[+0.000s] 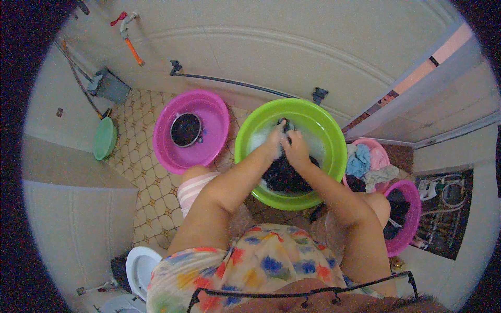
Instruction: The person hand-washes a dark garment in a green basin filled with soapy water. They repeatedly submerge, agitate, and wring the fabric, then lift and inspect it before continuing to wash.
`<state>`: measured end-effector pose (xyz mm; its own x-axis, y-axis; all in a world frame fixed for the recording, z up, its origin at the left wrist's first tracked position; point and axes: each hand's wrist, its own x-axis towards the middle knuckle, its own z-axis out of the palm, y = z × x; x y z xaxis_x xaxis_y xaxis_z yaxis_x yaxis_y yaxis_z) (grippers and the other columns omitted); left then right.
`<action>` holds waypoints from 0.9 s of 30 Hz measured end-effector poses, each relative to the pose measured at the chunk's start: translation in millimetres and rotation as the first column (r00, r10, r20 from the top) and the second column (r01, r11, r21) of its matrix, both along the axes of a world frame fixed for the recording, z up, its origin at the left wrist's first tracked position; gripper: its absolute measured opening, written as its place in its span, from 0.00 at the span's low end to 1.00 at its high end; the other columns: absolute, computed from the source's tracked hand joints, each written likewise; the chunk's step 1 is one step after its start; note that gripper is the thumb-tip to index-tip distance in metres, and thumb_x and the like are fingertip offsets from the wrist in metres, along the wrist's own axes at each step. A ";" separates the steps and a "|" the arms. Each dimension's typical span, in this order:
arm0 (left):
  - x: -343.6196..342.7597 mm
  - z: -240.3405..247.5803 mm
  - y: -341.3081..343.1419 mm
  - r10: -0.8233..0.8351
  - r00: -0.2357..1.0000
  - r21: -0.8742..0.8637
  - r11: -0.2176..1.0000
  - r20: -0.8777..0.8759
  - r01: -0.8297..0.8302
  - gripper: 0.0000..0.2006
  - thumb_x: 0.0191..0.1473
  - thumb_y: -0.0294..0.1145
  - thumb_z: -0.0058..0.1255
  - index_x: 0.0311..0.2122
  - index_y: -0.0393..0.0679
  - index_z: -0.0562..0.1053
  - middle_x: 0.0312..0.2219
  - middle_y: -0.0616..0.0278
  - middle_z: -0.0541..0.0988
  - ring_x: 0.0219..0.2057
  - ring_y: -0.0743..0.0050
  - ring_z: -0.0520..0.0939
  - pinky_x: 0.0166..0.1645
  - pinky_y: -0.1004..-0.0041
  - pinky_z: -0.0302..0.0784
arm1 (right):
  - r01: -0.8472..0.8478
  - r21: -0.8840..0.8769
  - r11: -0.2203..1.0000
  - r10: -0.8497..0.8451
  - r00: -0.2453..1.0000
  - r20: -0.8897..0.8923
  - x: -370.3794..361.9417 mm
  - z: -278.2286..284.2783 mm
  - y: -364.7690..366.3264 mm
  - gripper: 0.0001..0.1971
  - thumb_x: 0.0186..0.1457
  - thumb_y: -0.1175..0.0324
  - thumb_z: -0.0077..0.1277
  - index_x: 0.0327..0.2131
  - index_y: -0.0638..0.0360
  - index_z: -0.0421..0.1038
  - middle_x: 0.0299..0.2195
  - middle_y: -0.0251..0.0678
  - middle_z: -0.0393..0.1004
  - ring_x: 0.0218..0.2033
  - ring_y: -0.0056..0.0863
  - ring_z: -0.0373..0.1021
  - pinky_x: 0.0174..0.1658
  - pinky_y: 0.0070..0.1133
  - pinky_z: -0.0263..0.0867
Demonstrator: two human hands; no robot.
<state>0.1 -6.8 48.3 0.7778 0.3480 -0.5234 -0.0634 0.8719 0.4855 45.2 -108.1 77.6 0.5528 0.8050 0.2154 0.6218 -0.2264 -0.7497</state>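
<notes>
Nearest: a thin dark glasses frame (250,296) crossed the lower edge, and beyond it lay a colour-splashed garment (276,255). Both bare forearms reached forward between the knees.

Hands: the left hand (275,139) and right hand (296,148) were close together above the sudsy water (259,137). Each grip was nearly closed, bent fingers drawn in on a bunched part of the dark cloth (286,176); exact finger contact on the hidden sides could not be told. The rest of the cloth lay in the water toward the person, inside the green basin (327,126).

Step, as judged: hand-scrubbing, one gathered portion worked between the two hands. Next move seemed to call for a firm hold on one side and a fresh fold fed in by the other, the wet bulk kept within the rim.

Beyond, to the right: a magenta basin (416,211) with dark fabric, and a pink tub (380,151) of mixed clothes. To the left: a pink basin (215,117) holding a dark round object (186,130), on the patterned tile floor (151,201).

Farthest: a wall pipe (235,82) and a tap (124,26).
</notes>
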 end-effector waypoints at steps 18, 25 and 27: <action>-3.6 16.1 -22.3 0.122 0.964 0.247 0.967 -0.237 -0.062 0.18 0.51 0.44 0.39 0.41 0.42 0.68 0.34 0.57 0.73 0.36 0.68 0.72 0.39 0.68 0.68 | 0.107 -0.283 0.953 -0.154 0.977 -0.150 37.3 -10.0 -1.4 0.22 0.56 0.54 0.34 0.38 0.67 0.64 0.36 0.56 0.67 0.36 0.55 0.64 0.41 0.38 0.59; -2.3 -49.4 16.3 0.203 0.942 0.439 0.896 -0.266 -0.069 0.18 0.50 0.38 0.40 0.43 0.39 0.67 0.38 0.55 0.71 0.39 0.64 0.71 0.43 0.67 0.66 | -0.061 -0.592 0.804 0.096 0.995 0.028 52.7 -38.4 -3.2 0.21 0.52 0.56 0.41 0.40 0.66 0.64 0.37 0.56 0.68 0.39 0.50 0.65 0.43 0.35 0.61; -3.7 -60.7 17.2 0.234 0.921 0.493 0.869 -0.312 -0.053 0.15 0.50 0.35 0.39 0.41 0.40 0.69 0.39 0.56 0.71 0.40 0.65 0.70 0.44 0.67 0.65 | -0.142 -0.663 0.735 0.176 0.984 -0.015 61.1 -46.9 -4.5 0.21 0.51 0.57 0.42 0.41 0.66 0.64 0.38 0.55 0.68 0.39 0.49 0.66 0.43 0.35 0.61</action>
<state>-3.6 10.4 -12.5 0.4955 0.7126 -0.4968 0.0829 0.5305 0.8436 106.3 -112.6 30.7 0.4075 0.8302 -0.3805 0.7231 -0.5478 -0.4208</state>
